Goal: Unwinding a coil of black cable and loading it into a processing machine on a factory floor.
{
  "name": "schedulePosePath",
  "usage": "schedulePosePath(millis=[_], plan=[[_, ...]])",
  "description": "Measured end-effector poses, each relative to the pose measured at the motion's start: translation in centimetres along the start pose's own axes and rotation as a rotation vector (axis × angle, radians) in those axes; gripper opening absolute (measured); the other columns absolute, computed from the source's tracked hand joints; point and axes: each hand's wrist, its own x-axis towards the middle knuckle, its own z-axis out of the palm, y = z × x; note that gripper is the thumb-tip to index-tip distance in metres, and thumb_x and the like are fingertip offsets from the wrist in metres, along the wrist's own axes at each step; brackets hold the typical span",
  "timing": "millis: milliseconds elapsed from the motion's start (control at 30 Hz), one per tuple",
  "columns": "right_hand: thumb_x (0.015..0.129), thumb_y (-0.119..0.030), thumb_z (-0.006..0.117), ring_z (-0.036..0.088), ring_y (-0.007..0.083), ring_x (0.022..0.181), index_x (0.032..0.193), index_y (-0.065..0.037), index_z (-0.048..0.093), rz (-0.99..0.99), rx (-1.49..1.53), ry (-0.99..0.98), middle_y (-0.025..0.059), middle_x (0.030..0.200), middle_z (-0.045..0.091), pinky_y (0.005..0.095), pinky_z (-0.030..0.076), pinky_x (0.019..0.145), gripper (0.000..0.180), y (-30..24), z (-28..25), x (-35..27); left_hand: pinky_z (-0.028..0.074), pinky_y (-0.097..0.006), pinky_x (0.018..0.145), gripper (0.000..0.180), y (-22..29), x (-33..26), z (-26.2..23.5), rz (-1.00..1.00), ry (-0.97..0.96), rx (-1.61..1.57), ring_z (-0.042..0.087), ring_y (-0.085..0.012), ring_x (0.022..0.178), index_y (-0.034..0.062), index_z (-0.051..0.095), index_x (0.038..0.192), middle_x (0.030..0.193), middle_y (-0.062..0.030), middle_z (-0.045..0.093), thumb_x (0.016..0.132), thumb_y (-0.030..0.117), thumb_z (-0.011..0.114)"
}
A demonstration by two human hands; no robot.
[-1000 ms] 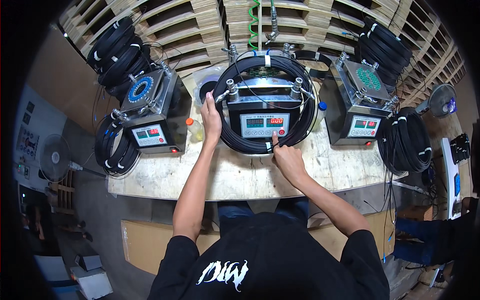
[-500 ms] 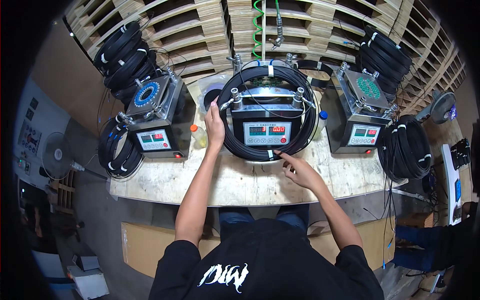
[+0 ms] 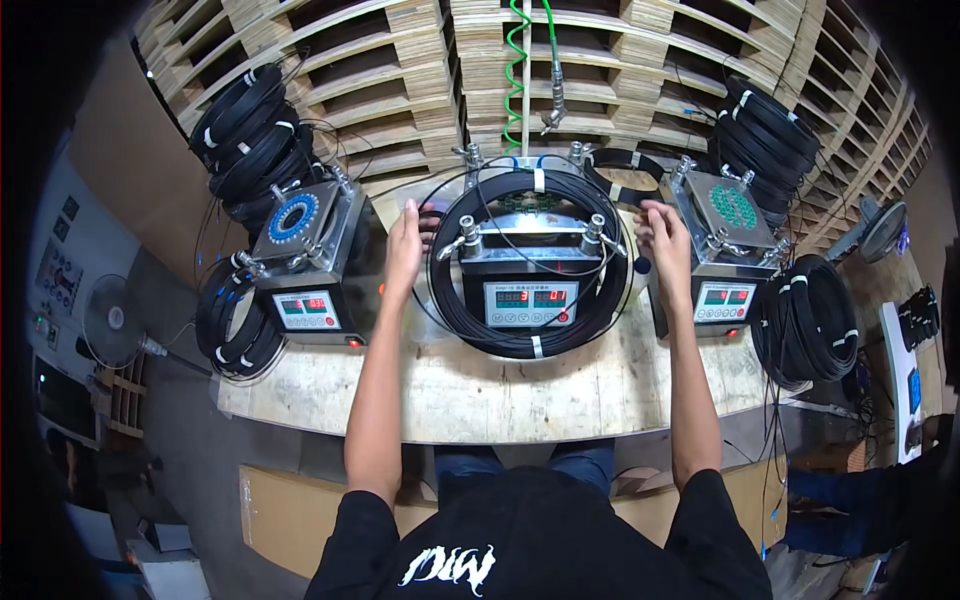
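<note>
A coil of black cable [image 3: 537, 346], bound with white tape bands, is looped around the front and top of the middle bench machine [image 3: 512, 272]. That machine has a metal top with clamp posts and a lit panel [image 3: 530, 303]. My left hand [image 3: 405, 248] is at the coil's left side, fingers apart and pointing toward its rim. My right hand [image 3: 666, 240] is on the opposite side, its loosely bent fingers close to the coil's outer strands. Neither hand visibly grips the coil. Loose strands arch over it, and a dark bottle cap [image 3: 641, 266] shows below my right fingers.
Similar machines stand left [image 3: 305, 258] and right [image 3: 715, 245] on the wooden table [image 3: 460, 405]. More black cable coils are stacked beside them [image 3: 250, 140] [image 3: 806, 325]. A metal air nozzle [image 3: 555, 100] on a green hose hangs before wooden pallets [image 3: 620, 60].
My left hand has left the coil's rim and moved slightly left. My right hand has gone from the coil's lower tape band up to its right side. The lit panel's reading has changed.
</note>
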Motion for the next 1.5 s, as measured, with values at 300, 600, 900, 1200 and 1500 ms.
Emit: schedulePosePath(millis=[300, 600, 900, 1200, 1500], plan=[[0.107, -0.032, 0.050, 0.062, 0.0127, 0.083, 0.123, -0.003, 0.065, 0.004, 0.004, -0.167, 0.0086, 0.100, 0.070, 0.0271, 0.050, 0.074, 0.037, 1.1, 1.9, 3.4, 0.045, -0.025, 0.092, 0.059, 1.9, 0.4, 0.2, 0.150, -0.203, 0.138, 0.060, -0.0119, 0.101, 0.0032, 0.061, 0.136, 0.115, -0.0065, 0.068, 0.108, 0.050, 0.038], [0.089, -0.012, 0.072, 0.048, 0.0155, 0.076, 0.117, 0.000, 0.060, -0.216, -0.381, 0.166, 0.0058, 0.089, 0.051, 0.0297, 0.043, 0.069, 0.033, 1.1, 4.3, -13.4, 0.045, -0.027, 0.074, 0.033, -4.3, -10.6, 0.7, 0.239, 0.300, 0.346, 0.055, -0.0103, 0.082, -0.0047, 0.067, 0.122, 0.096, -0.0072, 0.064, 0.104, 0.022, 0.058], [0.098, -0.006, 0.062, 0.047, 0.0050, 0.071, 0.131, -0.001, 0.052, -0.090, -0.123, 0.204, -0.0021, 0.078, 0.052, 0.0209, 0.040, 0.066, 0.035, 2.3, 3.2, -11.9, 0.044, -0.022, 0.063, 0.028, -0.9, -13.9, 2.7, 0.202, 0.317, 0.320, 0.051, -0.0064, 0.070, -0.0014, 0.065, 0.122, 0.082, -0.0017, 0.062, 0.100, 0.015, 0.064], [0.100, -0.009, 0.062, 0.049, 0.0031, 0.067, 0.131, -0.001, 0.054, -0.047, -0.056, 0.101, -0.0009, 0.084, 0.053, 0.0193, 0.040, 0.051, 0.033, 4.0, 2.1, -11.6, 0.048, -0.027, 0.066, 0.022, -1.7, -14.4, 2.9, 0.234, 0.336, 0.304, 0.056, -0.0111, 0.071, -0.0048, 0.063, 0.112, 0.082, -0.0069, 0.064, 0.098, 0.012, 0.065], [0.098, -0.009, 0.063, 0.051, 0.0084, 0.076, 0.127, 0.000, 0.055, 0.019, -0.042, 0.104, 0.0009, 0.082, 0.053, 0.0236, 0.046, 0.072, 0.031, 3.3, 2.0, -11.7, 0.047, -0.026, 0.076, 0.030, -4.6, -15.6, 1.1, 0.075, 0.216, 0.056, 0.057, -0.0106, 0.085, -0.0012, 0.062, 0.118, 0.096, -0.0061, 0.061, 0.097, 0.020, 0.069]])
